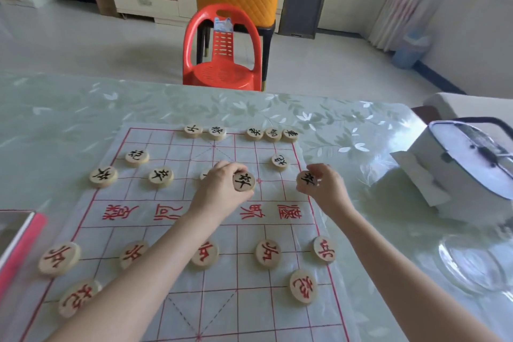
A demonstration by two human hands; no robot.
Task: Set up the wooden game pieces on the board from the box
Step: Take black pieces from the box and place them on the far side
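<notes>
Setting up: I am pinching one black-lettered piece in my left hand and a second piece in my right hand at the board's far soldier row, toward 12 o'clock. Red pieces are standing at 6 o'clock, and the far back rank is looking about half filled.

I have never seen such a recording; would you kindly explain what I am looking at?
There is no machine here: one camera worn on a person's head looks down at their two bare hands. On the table lies a paper game board with a red grid. Round wooden red-lettered pieces sit on its near side, black-lettered pieces on the far side. The left hand pinches a black piece near the middle; the right hand pinches a second black piece at the right edge.
</notes>
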